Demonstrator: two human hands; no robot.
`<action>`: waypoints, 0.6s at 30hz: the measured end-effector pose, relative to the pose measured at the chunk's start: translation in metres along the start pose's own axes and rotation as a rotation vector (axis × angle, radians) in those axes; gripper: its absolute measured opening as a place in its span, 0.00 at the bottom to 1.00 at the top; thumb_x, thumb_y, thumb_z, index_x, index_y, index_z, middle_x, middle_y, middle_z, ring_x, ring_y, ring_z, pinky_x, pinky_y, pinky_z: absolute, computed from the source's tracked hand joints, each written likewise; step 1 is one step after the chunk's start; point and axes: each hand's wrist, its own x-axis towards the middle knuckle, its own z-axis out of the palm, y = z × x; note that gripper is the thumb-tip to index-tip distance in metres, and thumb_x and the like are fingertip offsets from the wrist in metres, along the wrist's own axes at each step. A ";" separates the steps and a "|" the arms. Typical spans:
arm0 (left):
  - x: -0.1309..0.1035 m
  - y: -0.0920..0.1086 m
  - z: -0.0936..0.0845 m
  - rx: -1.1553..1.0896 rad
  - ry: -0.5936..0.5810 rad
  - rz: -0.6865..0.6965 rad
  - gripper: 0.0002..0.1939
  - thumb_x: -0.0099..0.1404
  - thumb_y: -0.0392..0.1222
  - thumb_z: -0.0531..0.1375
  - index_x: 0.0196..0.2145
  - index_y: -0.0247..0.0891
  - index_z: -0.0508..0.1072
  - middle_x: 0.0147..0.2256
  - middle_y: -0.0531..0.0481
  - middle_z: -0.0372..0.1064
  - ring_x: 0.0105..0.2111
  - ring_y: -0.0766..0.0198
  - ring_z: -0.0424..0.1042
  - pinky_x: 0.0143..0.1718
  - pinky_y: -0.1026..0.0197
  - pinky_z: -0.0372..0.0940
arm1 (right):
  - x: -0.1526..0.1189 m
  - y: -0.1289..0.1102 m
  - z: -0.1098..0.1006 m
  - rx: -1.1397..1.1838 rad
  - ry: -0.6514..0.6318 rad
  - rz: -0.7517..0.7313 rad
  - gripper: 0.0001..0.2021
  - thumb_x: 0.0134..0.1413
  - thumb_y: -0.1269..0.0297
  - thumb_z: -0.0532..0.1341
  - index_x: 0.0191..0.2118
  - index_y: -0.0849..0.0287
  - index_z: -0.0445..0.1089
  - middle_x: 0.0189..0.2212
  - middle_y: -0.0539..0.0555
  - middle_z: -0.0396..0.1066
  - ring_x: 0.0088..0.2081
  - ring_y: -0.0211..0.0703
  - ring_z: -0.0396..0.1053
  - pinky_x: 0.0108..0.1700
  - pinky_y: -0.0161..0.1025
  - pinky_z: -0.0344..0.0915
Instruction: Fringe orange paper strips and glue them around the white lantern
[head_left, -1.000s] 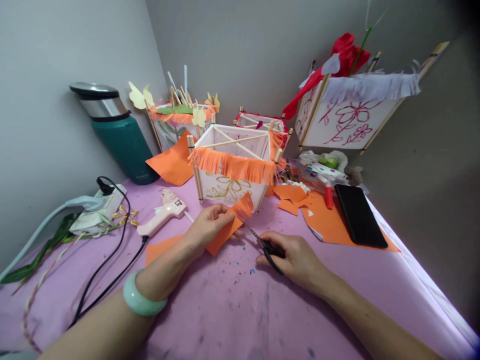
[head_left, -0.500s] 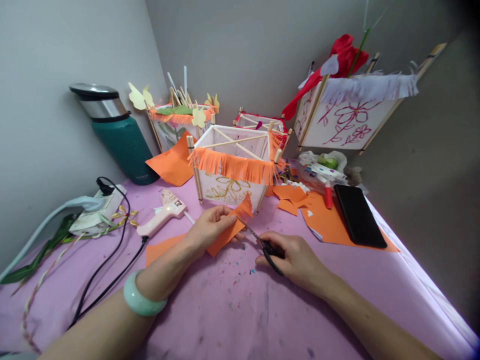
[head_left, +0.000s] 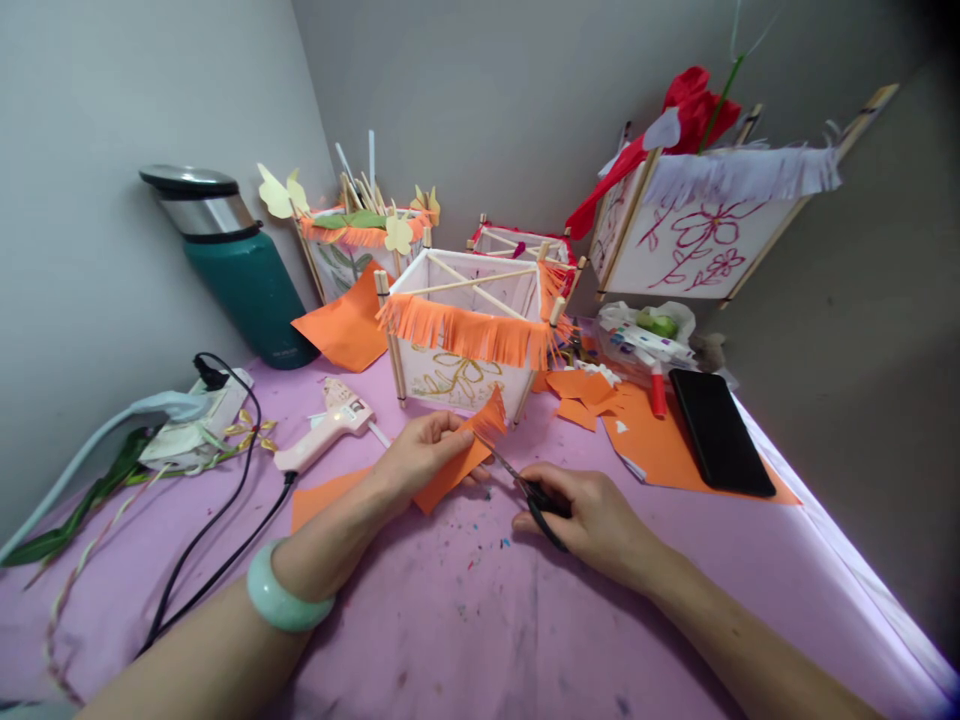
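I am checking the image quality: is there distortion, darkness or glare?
Head view: wide-angle distortion seems to lean the teal bottle outward; the top right corner is dark; the right edge of the purple table glows pale; left hand and right hand look sharp.

1. Left grip [head_left: 431,447]: fingers partly behind orange paper strip [head_left: 452,474].
2. Scissors [head_left: 531,490]: handles partly covered by right grip [head_left: 585,512]; blade tips unclear.
3. Red-trimmed box [head_left: 501,239]: lower part behind orange-fringed box [head_left: 465,335].
4. Forearms [head_left: 746,635]: cut by bottom edge.
5. Specks [head_left: 505,543] on tabletop [head_left: 450,650]: too small to identify.
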 end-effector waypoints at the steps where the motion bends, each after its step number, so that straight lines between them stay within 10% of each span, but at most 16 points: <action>1: 0.000 0.000 0.000 0.001 -0.001 -0.004 0.15 0.58 0.46 0.63 0.31 0.36 0.61 0.27 0.44 0.75 0.24 0.63 0.76 0.26 0.63 0.70 | 0.000 0.000 0.000 0.001 -0.005 0.002 0.12 0.49 0.56 0.66 0.35 0.56 0.69 0.21 0.44 0.59 0.24 0.34 0.54 0.26 0.30 0.52; 18: -0.002 0.003 0.003 0.023 -0.043 -0.041 0.15 0.58 0.47 0.63 0.31 0.36 0.61 0.24 0.44 0.75 0.23 0.63 0.75 0.25 0.66 0.68 | 0.000 -0.001 -0.001 -0.007 -0.001 0.007 0.11 0.49 0.57 0.66 0.31 0.57 0.67 0.21 0.43 0.57 0.23 0.33 0.53 0.25 0.30 0.51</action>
